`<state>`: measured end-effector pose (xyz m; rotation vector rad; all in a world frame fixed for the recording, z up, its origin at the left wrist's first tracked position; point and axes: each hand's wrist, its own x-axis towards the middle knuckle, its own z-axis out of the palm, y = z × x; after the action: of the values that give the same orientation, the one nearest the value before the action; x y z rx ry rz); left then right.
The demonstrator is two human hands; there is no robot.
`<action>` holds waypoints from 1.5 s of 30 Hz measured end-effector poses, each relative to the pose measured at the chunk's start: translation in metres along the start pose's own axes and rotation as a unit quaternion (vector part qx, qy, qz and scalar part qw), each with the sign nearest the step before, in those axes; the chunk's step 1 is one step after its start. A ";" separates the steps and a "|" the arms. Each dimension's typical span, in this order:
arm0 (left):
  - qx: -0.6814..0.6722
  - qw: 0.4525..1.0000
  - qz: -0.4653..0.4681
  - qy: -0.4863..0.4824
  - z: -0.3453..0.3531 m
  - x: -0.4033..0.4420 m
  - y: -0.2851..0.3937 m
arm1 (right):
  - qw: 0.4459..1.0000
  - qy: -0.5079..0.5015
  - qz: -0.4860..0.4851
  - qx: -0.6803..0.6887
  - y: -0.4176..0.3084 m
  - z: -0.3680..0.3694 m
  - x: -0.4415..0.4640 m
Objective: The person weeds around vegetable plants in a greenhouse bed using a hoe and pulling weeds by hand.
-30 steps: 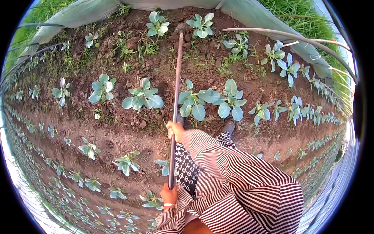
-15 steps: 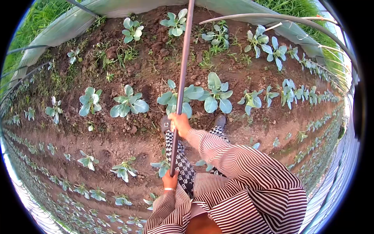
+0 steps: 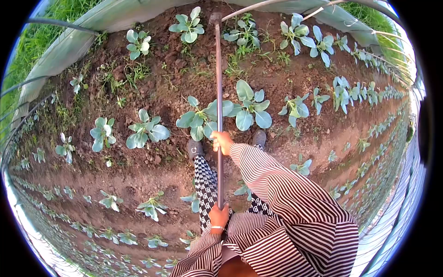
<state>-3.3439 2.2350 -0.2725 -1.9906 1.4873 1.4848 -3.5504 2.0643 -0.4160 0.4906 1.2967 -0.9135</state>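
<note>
A hoe with a long metal-looking handle (image 3: 219, 87) stretches from my body to the far side of the bed. Its small brown head (image 3: 215, 18) is at the soil between two leafy cabbage-like plants. My left hand (image 3: 218, 215) is closed round the near end of the handle, in front of my waist. Farther up, my right hand (image 3: 223, 142) wraps the handle above my shoes. Just beyond it, the handle passes over the leaves of a larger plant (image 3: 199, 119). Another plant (image 3: 189, 27) grows left of the hoe head, and one (image 3: 243, 34) to its right.
Rows of similar plants (image 3: 146, 130) run across both sides, with small weeds (image 3: 134, 76) among the clods. A curved pole (image 3: 263, 4) and plastic sheeting (image 3: 124, 16) border the far edge. My shoes (image 3: 195, 148) stand close to the middle row.
The hoe's head has come into view at the far soil. The handle has swung more upright, and both hands have shifted slightly right with it. The view has moved a little.
</note>
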 end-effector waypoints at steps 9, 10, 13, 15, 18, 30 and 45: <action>0.064 0.996 -0.061 -0.007 -0.064 -0.043 -0.007 | 0.988 -0.077 0.073 0.111 0.043 0.026 -0.034; 0.107 0.993 -0.042 0.011 -0.080 -0.055 -0.007 | 0.986 -0.079 0.090 0.115 0.056 0.030 -0.039; 0.165 0.983 -0.056 0.056 -0.101 -0.067 -0.046 | 0.969 -0.114 0.129 0.178 0.079 0.038 -0.048; 0.204 0.975 -0.047 0.071 -0.108 -0.058 -0.054 | 0.968 -0.112 0.110 0.196 0.077 0.042 -0.044; 0.193 0.977 0.001 0.091 -0.107 -0.024 -0.051 | 0.973 -0.108 0.047 0.198 0.046 0.044 -0.042; 0.167 0.983 0.012 0.068 -0.163 0.085 0.043 | 0.993 0.044 -0.039 0.107 -0.041 0.110 0.065; 0.186 0.975 0.042 0.113 -0.147 0.077 0.029 | 0.972 -0.064 -0.039 0.224 -0.043 0.089 0.048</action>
<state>-3.2870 2.0771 -0.2595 -1.9286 1.8055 0.9375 -3.5312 1.9579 -0.4331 0.7217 0.9962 -1.2933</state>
